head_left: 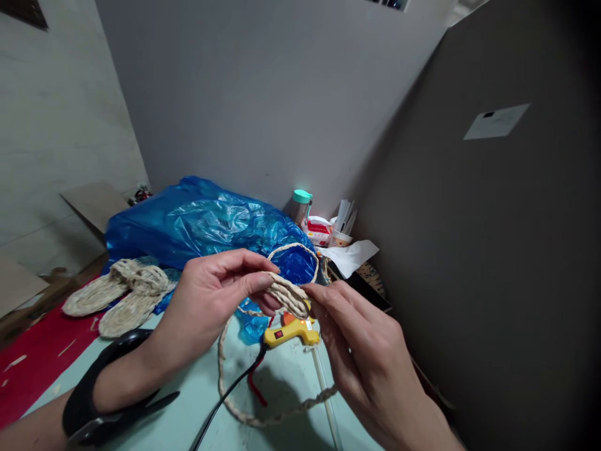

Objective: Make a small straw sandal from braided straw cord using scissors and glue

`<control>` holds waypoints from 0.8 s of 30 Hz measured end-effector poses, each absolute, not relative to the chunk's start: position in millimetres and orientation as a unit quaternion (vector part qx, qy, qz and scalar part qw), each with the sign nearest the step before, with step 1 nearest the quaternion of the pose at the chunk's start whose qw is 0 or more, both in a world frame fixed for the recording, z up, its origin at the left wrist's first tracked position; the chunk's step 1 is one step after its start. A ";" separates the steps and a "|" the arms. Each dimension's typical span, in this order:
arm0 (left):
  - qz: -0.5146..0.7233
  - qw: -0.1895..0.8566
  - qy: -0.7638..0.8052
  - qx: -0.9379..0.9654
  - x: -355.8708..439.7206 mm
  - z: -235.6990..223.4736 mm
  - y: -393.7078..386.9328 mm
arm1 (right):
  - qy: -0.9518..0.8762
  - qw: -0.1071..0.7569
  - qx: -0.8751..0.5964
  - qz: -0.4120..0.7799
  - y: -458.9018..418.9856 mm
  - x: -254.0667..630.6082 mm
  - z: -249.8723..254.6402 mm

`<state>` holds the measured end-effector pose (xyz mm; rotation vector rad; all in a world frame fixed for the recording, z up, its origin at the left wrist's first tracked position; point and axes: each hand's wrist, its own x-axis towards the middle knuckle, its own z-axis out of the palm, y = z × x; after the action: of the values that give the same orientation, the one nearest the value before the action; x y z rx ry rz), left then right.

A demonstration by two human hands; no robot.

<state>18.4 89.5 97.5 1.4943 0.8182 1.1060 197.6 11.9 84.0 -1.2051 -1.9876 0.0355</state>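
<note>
Left hand [220, 291] and right hand [364, 335] at center of frame, each grip pinching braided straw coil [290, 295]. I read open air above, gray wall [263, 94] upper center; dark panel [493, 250] bounds right side. Right grip partly hidden behind own knuckles; glue gun [288, 333] partly behind coil. Black cord [211, 418] crosses lower-center tabletop [200, 371]; blue plastic bag [211, 213] crowds space beyond hands.

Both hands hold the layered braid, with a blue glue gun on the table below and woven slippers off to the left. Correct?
One error: the glue gun is yellow, not blue, as the head view shows. The left hand and right hand do hold the layered braid, and the woven slippers are off to the left.
</note>
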 end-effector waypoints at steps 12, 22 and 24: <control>0.508 0.536 0.329 0.589 21.9 90.7 87.5 | -0.791 0.390 -0.471 -0.013 14.6 194.2 80.4; 0.499 0.586 0.276 0.575 28.9 88.0 79.7 | -0.791 0.402 -0.462 -0.004 11.5 202.4 85.2; 0.499 0.583 0.268 0.582 29.3 88.0 78.0 | -0.794 0.393 -0.463 -0.019 10.4 201.8 84.8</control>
<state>29.3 78.0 88.0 1.3598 0.6253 1.1655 201.8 10.4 84.8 -1.1751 -2.0148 -0.0490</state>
